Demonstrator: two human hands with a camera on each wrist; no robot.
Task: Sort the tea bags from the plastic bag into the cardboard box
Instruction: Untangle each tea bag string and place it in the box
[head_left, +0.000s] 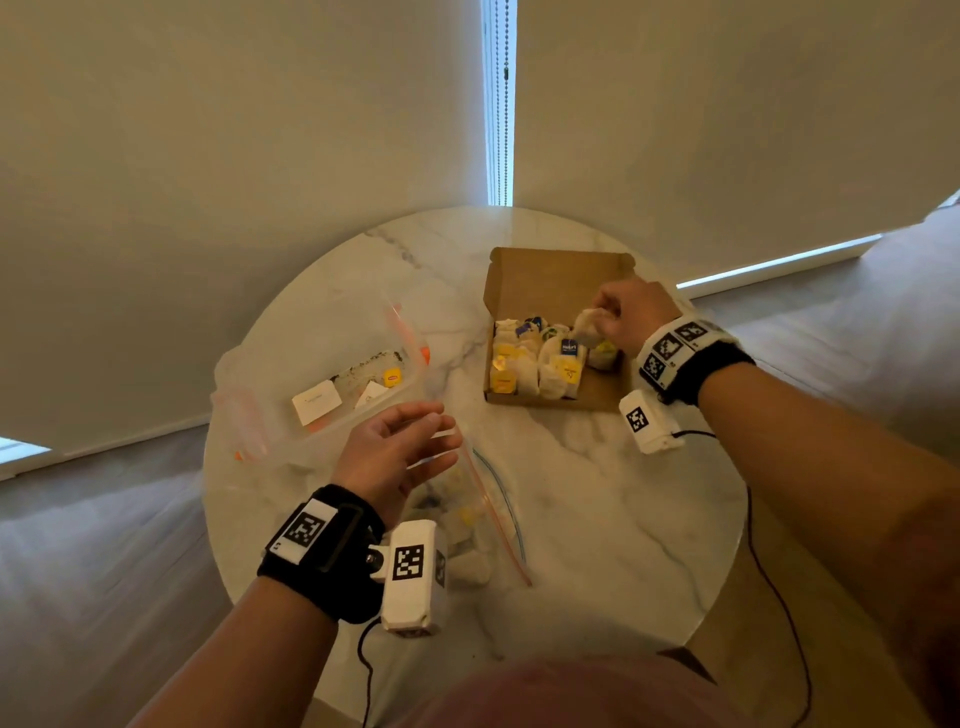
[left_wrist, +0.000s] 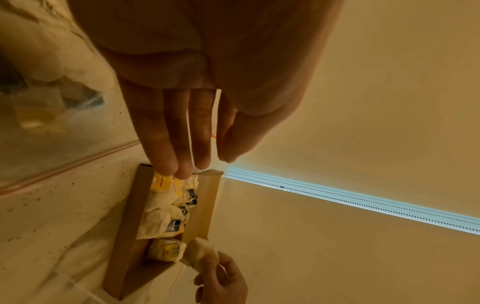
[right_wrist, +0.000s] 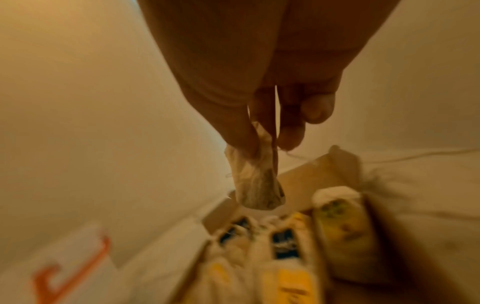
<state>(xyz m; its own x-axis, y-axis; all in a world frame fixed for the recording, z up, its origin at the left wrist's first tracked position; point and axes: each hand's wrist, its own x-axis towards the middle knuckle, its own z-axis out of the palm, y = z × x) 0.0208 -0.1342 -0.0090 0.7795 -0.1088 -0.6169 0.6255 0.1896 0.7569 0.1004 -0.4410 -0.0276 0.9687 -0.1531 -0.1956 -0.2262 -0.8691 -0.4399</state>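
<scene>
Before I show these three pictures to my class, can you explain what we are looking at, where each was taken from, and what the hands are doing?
A person wears three cameras: one on the head, one on each wrist. The head view looks down at a round marble table. On it stand an open cardboard box part-filled with tea bags, a clear plastic tub and a zip plastic bag. The right hand pinches one tea bag above the box. The left hand is open, holding nothing, above the plastic bag.
</scene>
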